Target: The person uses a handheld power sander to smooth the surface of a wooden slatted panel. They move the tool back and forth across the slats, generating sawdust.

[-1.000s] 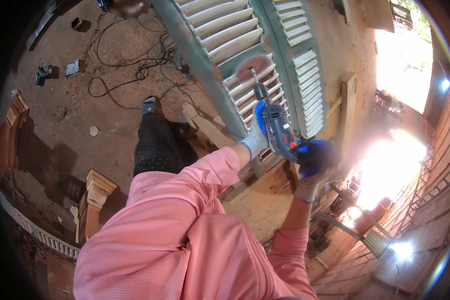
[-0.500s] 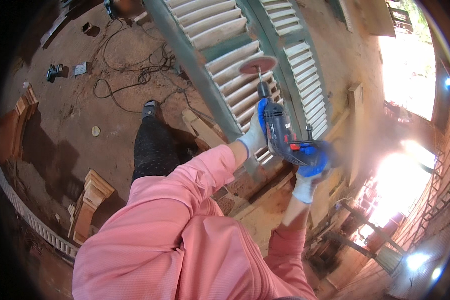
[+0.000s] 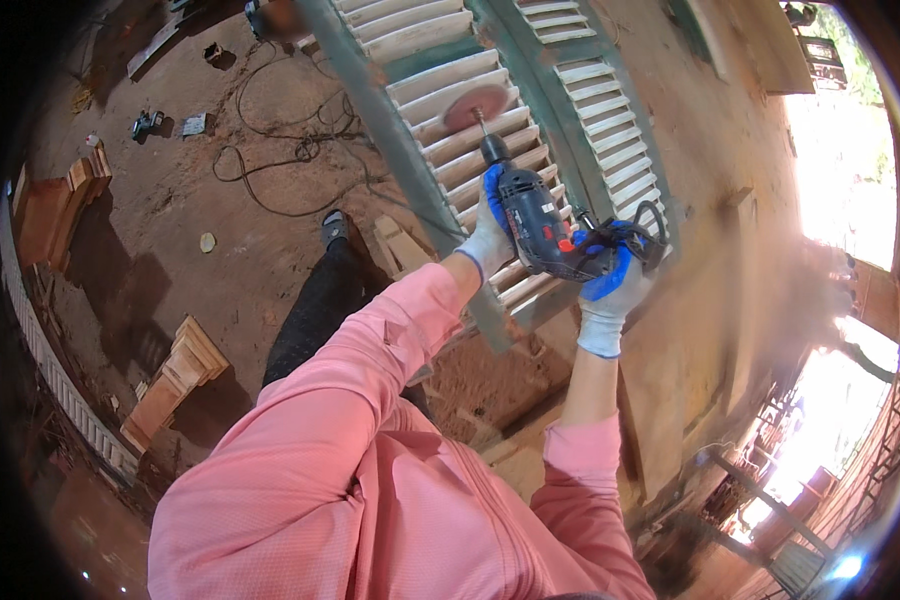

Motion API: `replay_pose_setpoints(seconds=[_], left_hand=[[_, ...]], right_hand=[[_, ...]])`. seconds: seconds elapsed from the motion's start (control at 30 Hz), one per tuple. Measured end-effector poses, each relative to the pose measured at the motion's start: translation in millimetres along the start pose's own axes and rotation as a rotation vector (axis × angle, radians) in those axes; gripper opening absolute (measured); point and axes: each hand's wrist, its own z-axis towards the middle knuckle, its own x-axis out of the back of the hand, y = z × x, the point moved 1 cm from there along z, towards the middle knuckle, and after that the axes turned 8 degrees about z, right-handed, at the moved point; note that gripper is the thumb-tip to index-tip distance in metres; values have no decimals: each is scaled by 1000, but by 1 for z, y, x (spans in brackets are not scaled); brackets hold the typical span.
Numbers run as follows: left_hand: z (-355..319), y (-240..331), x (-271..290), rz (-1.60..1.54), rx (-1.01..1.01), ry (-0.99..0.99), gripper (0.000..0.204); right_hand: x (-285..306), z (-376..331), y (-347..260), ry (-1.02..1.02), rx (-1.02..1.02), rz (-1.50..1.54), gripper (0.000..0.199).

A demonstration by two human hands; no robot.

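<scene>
Both my gloved hands hold a dark blue power drill (image 3: pixel 532 215) with a round reddish sanding disc (image 3: pixel 476 106) on its chuck end. My left hand (image 3: pixel 490 232), in a white and blue glove, wraps round the front of the drill body just behind the chuck. Around the rear handle my right hand (image 3: pixel 615 280) is closed, beside the black cord. Beneath the drill lies a green louvered shutter (image 3: pixel 440 62) with pale, worn slats. The disc is over the left panel's slats; whether it touches them I cannot tell.
Black cables (image 3: pixel 280 190) coil over the dirt floor at left. A small power tool (image 3: pixel 146 124) lies farther off. Carved wooden pieces (image 3: pixel 175 385) stand at left, and another slatted panel (image 3: pixel 80 400) runs along the edge. Wooden planks (image 3: pixel 740 290) are at right.
The drill and both hands have shifted left across the shutter, and the disc sits higher on the left panel's slats. The view has also turned slightly.
</scene>
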Motion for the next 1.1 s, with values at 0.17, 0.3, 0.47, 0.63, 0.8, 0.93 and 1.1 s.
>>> replay_pose_setpoints(seconds=[0.17,0.3,0.47,0.63,0.8,0.93,1.1], left_hand=[[25,-1,9,91,-12,53,57],[36,-1,11,219,-57,104,55],[-15,-11,-34,201,31,106,57],[-34,-13,4,215,2,102,58],[-54,-10,17,273,-71,204,61],[-77,-10,7,305,-70,237,64],[-82,1,13,387,-74,317,64]], right_hand=[[8,4,4,71,31,56,21],[3,1,-1,164,84,53,18],[19,-14,-4,154,37,125,22],[16,-40,1,226,19,187,28],[41,-57,21,170,-34,150,34],[55,-64,42,153,-54,206,42],[27,-81,34,265,-92,257,28]])
